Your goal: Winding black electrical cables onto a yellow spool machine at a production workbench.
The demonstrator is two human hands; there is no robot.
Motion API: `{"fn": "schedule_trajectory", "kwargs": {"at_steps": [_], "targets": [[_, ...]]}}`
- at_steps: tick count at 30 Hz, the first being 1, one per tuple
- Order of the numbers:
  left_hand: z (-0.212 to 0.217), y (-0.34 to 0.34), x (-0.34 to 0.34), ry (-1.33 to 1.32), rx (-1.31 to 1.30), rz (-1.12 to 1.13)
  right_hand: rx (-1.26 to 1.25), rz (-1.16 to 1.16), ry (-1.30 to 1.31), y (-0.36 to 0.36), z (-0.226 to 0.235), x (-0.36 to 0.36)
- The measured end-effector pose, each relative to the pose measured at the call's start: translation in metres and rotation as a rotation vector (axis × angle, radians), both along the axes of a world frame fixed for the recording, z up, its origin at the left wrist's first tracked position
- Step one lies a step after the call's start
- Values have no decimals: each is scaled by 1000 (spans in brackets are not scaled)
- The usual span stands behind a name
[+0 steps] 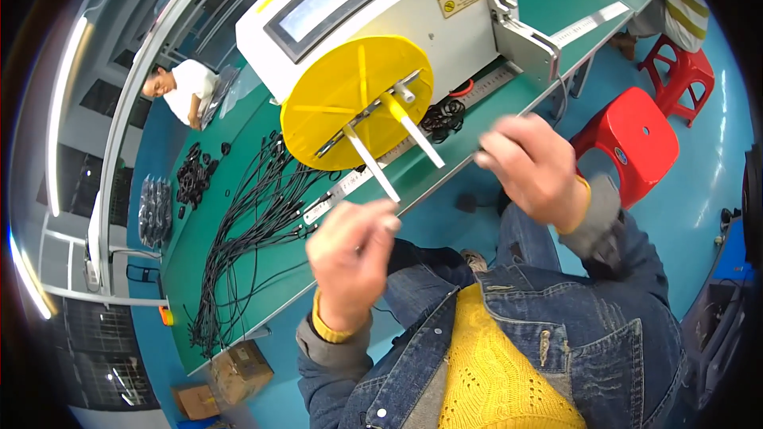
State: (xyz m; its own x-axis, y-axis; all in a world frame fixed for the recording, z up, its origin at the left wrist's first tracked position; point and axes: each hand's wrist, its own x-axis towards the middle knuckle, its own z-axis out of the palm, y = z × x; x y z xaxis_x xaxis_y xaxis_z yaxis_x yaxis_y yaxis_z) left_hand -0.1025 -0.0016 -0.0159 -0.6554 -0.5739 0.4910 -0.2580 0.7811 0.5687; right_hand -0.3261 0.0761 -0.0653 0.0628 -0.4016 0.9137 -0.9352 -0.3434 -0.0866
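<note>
My left hand (350, 258) is raised in front of the table edge, its fingers curled and the thumb pressed against them. Whatever it may hold is hidden. Higher and to the right, my right hand (536, 171) is closed too, with a small dark spot at its fingertips that I cannot make out. Between and beyond them stands a white winding machine (453, 40) with a yellow disc (318, 123). Two pale pegs, a left peg (373, 165) and a right peg (421, 141), stick out from the disc toward me. No cable shows around them.
Black cables (238, 230) lie in a long bundle on the green table (278, 290), beside a metal ruler (342, 191). A coiled black cable (443, 117) rests under the machine. Red stools (636, 143) stand at the right, cardboard boxes (238, 372) below left. Another person (191, 87) works far left.
</note>
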Motion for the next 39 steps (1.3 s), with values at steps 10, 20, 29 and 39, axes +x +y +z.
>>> {"fn": "schedule_trajectory", "kwargs": {"at_steps": [10,20,29,39], "targets": [[-42,-60,-24,330,198,142,51,20,-411,-102,-45,22],[-57,-72,-21,352,190,192,148,-62,-573,-74,-91,1],[-60,-76,-22,457,211,146,581,-158,-815,11,-137,-22],[-46,-53,2,201,-316,238,661,-60,-895,32,-126,2]]}}
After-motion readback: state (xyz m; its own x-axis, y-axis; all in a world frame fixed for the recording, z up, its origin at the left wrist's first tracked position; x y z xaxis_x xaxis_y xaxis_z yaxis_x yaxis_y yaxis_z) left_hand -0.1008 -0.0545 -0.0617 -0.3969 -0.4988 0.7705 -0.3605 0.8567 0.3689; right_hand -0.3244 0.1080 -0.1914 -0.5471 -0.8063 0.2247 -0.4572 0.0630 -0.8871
